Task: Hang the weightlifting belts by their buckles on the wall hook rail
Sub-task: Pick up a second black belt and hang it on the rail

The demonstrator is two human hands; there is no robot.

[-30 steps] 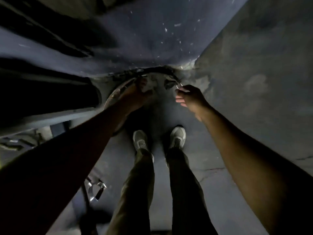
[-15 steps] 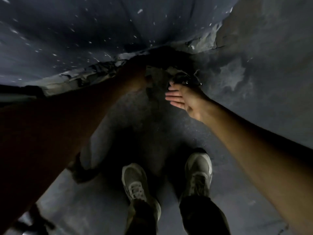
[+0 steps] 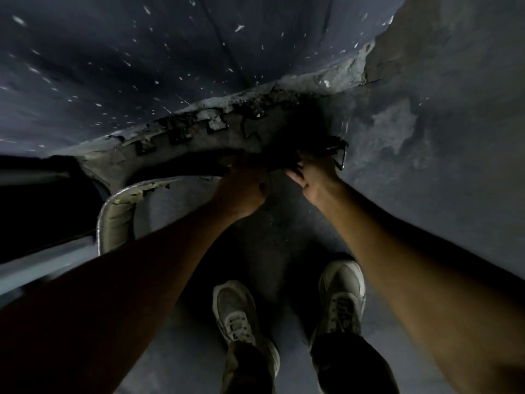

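A worn grey weightlifting belt point(image 3: 116, 220) with peeling surface curves from the lower left up toward my hands, low near the foot of the wall. My left hand point(image 3: 241, 189) is closed around the belt's middle. My right hand point(image 3: 315, 180) grips the dark end of the belt just below its metal buckle point(image 3: 340, 155), which sticks out to the right of my fingers. That end of the belt lies in deep shadow, so its details are hidden. No hook rail shows in this view.
A dark blue wall point(image 3: 170, 52) flecked with white fills the top, with crumbling plaster along its base point(image 3: 335, 78). Grey concrete point(image 3: 440, 137) spreads to the right. My two pale shoes point(image 3: 341, 291) stand below. Dark equipment point(image 3: 34, 200) sits at the left.
My right hand, open beside the buckle half a second ago, has closed on the belt end. My left hand has shifted closer to it, and the belt's curved end now shows at the left.
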